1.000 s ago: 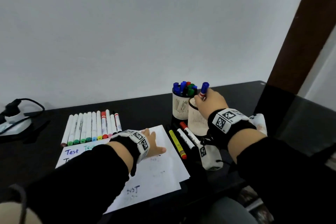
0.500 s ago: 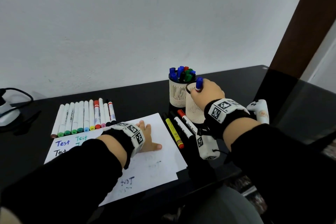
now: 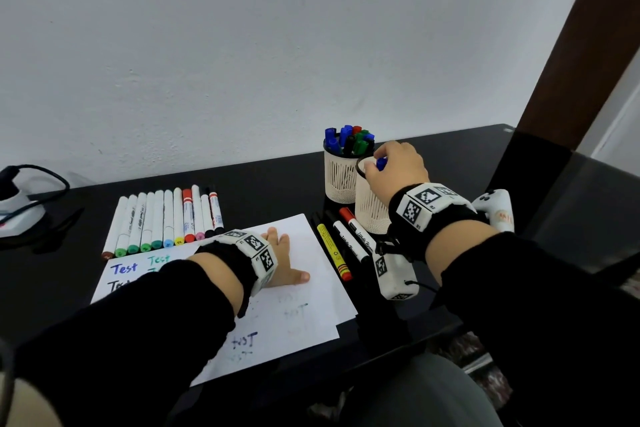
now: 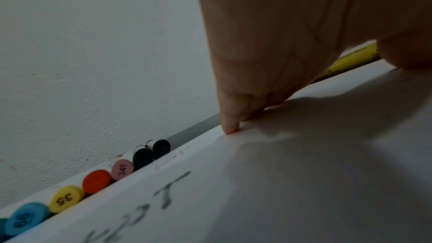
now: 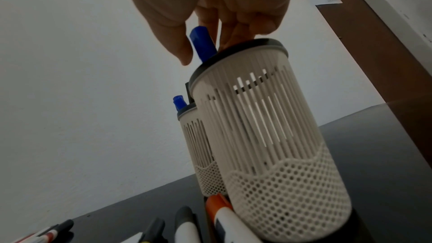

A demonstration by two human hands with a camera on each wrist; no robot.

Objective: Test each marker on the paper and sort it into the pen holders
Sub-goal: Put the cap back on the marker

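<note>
My right hand (image 3: 398, 163) is over the nearer white pen holder (image 3: 372, 215), pinching a blue marker (image 3: 381, 163) whose body is down inside it. In the right wrist view the thumb and fingers (image 5: 229, 32) flank the blue marker's cap (image 5: 202, 46) just above the holder's rim (image 5: 264, 136). The farther holder (image 3: 341, 180) is full of blue, green and red markers. My left hand (image 3: 284, 263) lies flat on the white paper (image 3: 304, 315), which bears several "Test" scribbles. The fingertips (image 4: 228, 127) press the paper's (image 4: 304, 191) far edge.
A row of several capped markers (image 3: 166, 218) lies behind the paper on the black table (image 3: 270, 191). A yellow marker (image 3: 334, 253), a black one (image 3: 349, 246) and a red one (image 3: 358, 232) lie between paper and holders. A white controller (image 3: 498, 211) sits right, a corded plug (image 3: 17, 211) far left.
My right hand has lowered the blue marker into the nearer holder, so only its cap shows. The left hand stays flat on the paper. The head view has tilted downward.
</note>
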